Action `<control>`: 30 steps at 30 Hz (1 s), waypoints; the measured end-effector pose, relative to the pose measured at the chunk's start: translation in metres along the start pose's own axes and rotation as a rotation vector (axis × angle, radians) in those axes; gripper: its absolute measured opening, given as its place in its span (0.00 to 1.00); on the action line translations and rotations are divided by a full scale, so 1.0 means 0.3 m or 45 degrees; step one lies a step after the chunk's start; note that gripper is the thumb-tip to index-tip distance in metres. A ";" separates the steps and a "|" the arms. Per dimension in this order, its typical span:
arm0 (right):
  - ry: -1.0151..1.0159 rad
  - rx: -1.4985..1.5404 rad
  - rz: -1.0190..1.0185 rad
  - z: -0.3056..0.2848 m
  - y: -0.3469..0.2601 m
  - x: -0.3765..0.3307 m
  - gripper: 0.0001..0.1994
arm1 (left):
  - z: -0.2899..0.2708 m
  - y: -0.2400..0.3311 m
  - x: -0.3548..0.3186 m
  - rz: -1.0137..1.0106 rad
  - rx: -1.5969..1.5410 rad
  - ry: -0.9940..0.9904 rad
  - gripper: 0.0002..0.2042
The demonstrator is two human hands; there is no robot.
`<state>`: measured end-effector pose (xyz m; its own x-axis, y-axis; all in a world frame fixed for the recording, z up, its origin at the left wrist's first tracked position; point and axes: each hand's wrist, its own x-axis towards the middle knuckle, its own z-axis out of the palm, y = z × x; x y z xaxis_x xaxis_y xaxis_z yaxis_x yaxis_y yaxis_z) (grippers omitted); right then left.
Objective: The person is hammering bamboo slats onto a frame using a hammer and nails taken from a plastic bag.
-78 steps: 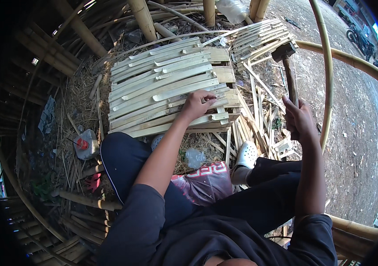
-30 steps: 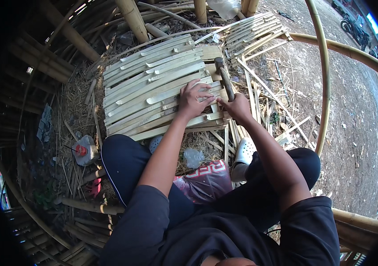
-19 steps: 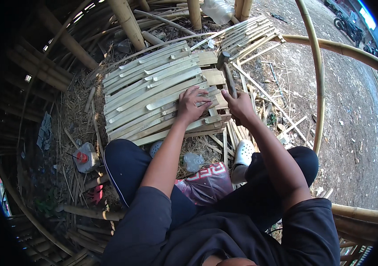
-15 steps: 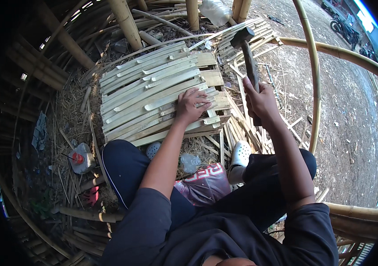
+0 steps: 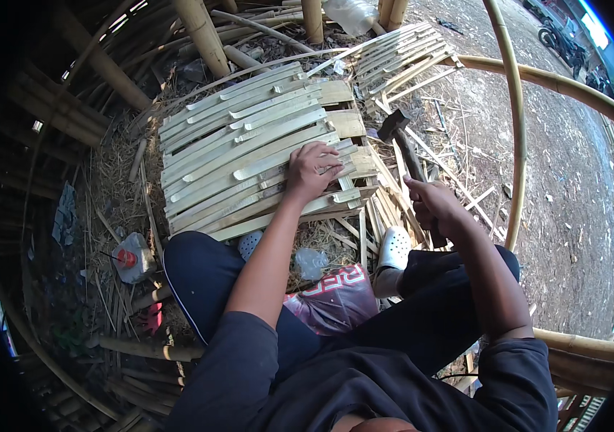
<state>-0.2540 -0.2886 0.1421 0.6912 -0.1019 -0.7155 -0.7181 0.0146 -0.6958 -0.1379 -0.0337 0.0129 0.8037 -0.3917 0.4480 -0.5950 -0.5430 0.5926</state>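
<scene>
Clenched around the wooden handle of a dark-headed hammer [image 5: 397,129], the right hand [image 5: 435,207] hovers beyond the right edge of a slatted bamboo panel [image 5: 209,173], with the handle's butt showing below the fist. The hammer tilts, its head up and to the left of the fist, well clear of the slats. Unclenched, the left hand [image 5: 312,171] rests palm down on the panel toward its near right corner, fingers bent and spread over several strips; what lies under the palm is hidden. The panel's pale strips run side by side over wider boards [image 5: 335,93], whose ends stick out along the right edge. Near the far right corner lies a smaller slatted panel [image 5: 402,54], and loose split strips [image 5: 382,212] are scattered past the right edge. A white clog [image 5: 395,248] stands near the near right corner, while a clear plastic bag [image 5: 311,263] lies before the near edge, just beside a dark reddish printed cloth [image 5: 337,302]. Off the near left corner sits a pale squarish object with a red top [image 5: 127,257].
</scene>
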 end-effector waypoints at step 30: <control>0.129 -0.678 -0.215 0.063 0.123 0.050 0.38 | 0.029 -0.004 0.005 0.046 0.101 -0.011 0.08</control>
<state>-0.2687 -0.2707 0.1044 0.8076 -0.1548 -0.5690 -0.5583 -0.5111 -0.6534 -0.1360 -0.0402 0.0069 0.7818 -0.4185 0.4623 -0.6213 -0.5855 0.5207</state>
